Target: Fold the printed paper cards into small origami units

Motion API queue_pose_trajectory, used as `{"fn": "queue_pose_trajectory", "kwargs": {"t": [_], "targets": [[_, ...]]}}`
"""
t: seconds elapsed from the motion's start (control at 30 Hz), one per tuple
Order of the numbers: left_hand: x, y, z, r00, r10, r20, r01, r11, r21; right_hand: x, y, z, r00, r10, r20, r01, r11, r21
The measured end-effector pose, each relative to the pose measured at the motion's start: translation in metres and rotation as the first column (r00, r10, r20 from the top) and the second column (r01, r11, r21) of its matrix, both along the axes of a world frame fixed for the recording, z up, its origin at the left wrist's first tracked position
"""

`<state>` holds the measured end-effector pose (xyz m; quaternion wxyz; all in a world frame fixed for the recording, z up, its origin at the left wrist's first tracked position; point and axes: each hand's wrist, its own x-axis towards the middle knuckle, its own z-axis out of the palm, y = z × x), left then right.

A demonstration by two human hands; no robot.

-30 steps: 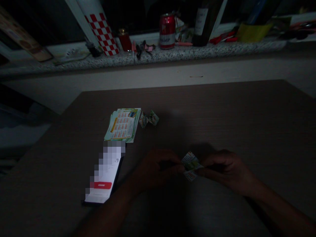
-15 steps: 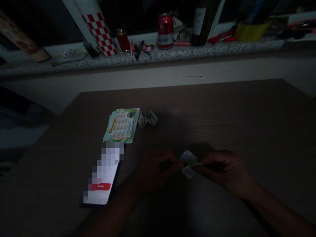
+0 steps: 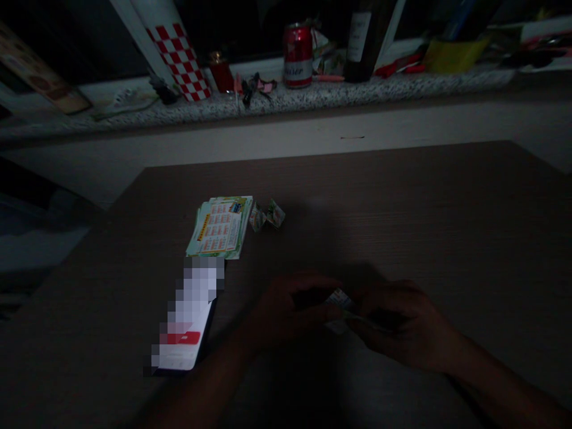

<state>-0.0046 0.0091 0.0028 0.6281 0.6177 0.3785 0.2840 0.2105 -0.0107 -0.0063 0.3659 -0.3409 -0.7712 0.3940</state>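
Note:
Between my two hands is a small folded piece of printed paper (image 3: pixel 338 298), whitish and green with fine print. My left hand (image 3: pixel 299 307) pinches its left side between thumb and fingers. On the other side, my right hand (image 3: pixel 397 325) is closed on its right edge, and the fingers hide much of it. Farther back on the table lie two small folded paper pieces (image 3: pixel 276 214), beside a stack of printed calendar cards (image 3: pixel 221 226).
A phone (image 3: pixel 183 322) with a lit, partly pixelated screen lies left of my left forearm on the wooden table (image 3: pixel 402 208). Along the granite sill (image 3: pixel 322 95) behind stand a red can (image 3: pixel 297 56), a dark bottle (image 3: pixel 358 44) and a red-and-white checkered tube (image 3: pixel 181 59).
Both hands have come closer together and a little lower. The folded paper has tilted, so less of its printed face shows. The cards and phone stay where they were.

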Motion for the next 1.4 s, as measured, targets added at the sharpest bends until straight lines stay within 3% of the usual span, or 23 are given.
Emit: {"fn": "queue_pose_trajectory", "kwargs": {"t": [0.2, 0.53, 0.73, 0.9, 1.0, 1.2, 1.3, 1.4], "targets": [[0.0041, -0.0005, 0.0026, 0.998, 0.027, -0.063, -0.021, 0.996, 0.092, 0.0013, -0.0001, 0.0011, 1.0, -0.006, 0.01, 0.007, 0.999, -0.031], [0.006, -0.0043, 0.0017, 0.996, 0.088, -0.015, -0.088, 0.996, -0.011, 0.0006, -0.0001, 0.0015, 0.999, -0.027, -0.024, 0.026, 0.998, -0.053], [0.0053, -0.0032, 0.0027, 0.999, -0.014, -0.036, 0.017, 0.996, 0.084, 0.0014, -0.0015, 0.0015, 1.0, 0.008, -0.005, -0.008, 0.999, -0.043], [0.0045, -0.0029, 0.0028, 1.0, -0.015, 0.019, 0.013, 0.994, 0.112, 0.0005, -0.0014, 0.0047, 1.0, 0.023, 0.003, -0.023, 0.999, -0.028], [0.0046, -0.0038, 0.0014, 0.998, 0.044, 0.039, -0.049, 0.988, 0.147, 0.0006, -0.0012, 0.003, 1.0, -0.026, 0.008, 0.026, 1.0, 0.002], [0.0068, -0.0038, 0.0001, 0.983, 0.182, 0.036, -0.183, 0.919, 0.35, 0.0, -0.0019, -0.001, 0.953, -0.3, -0.037, 0.301, 0.953, 0.027], [0.0089, -0.0049, 0.0012, 0.968, 0.249, 0.037, -0.24, 0.873, 0.424, -0.002, -0.0025, 0.0004, 0.942, -0.332, -0.051, 0.335, 0.941, 0.048], [0.01, -0.0065, 0.0028, 0.954, 0.3, 0.007, -0.275, 0.865, 0.42, -0.0041, -0.0029, 0.0006, 0.931, -0.358, -0.076, 0.362, 0.931, 0.052]]}}
